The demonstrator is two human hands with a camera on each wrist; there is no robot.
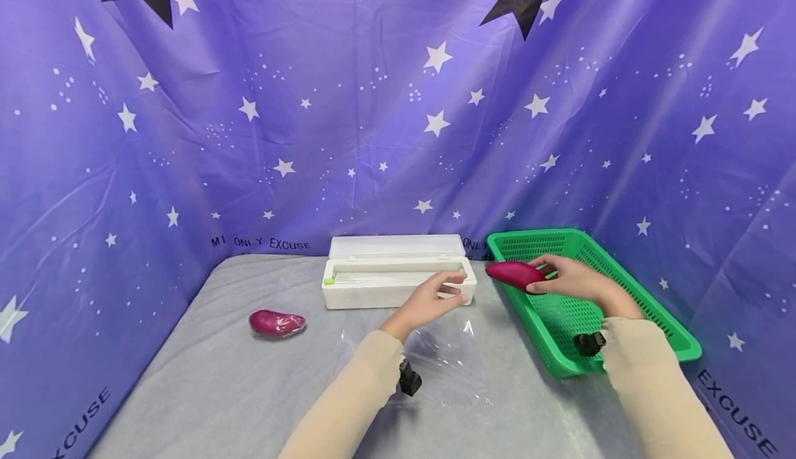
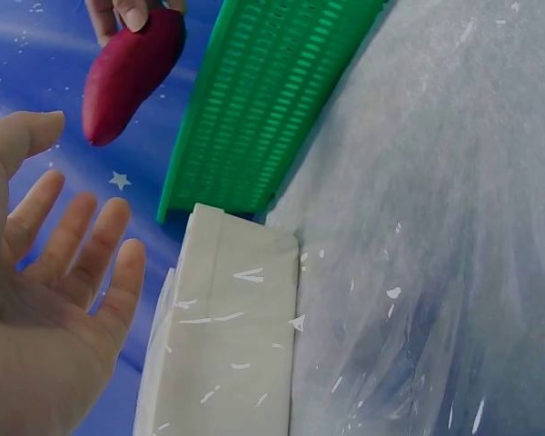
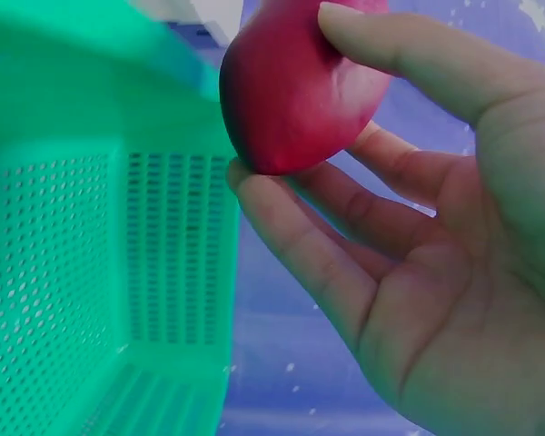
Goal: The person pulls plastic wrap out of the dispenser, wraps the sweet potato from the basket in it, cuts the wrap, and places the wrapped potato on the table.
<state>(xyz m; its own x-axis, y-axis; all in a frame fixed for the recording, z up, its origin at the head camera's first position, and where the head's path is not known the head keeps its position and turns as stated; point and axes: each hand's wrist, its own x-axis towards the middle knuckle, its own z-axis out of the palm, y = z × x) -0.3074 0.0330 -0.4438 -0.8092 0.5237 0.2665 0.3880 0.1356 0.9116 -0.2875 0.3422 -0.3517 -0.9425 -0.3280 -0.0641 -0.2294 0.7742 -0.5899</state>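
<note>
My right hand (image 1: 569, 278) holds a purple-red sweet potato (image 1: 513, 274) over the left rim of the green basket. Thumb and fingers pinch its rounded end in the right wrist view, and the tapered end points left. My left hand (image 1: 430, 303) is held in front of the white cling film dispenser (image 1: 367, 298), fingers spread and nothing in them. Below it, a sheet of clear cling film (image 1: 444, 362) lies on the table, its edges hard to make out. Another sweet potato (image 1: 276, 323), glossy with film around it, lies on the left of the table.
The green basket (image 1: 562, 366), with perforated sides, stands at the right, partly behind my right arm. A raised lid (image 1: 398, 245) is at the dispenser's back. Grey cloth covers the table (image 1: 205, 383). A purple star-printed curtain (image 1: 373, 99) closes off the back and both sides.
</note>
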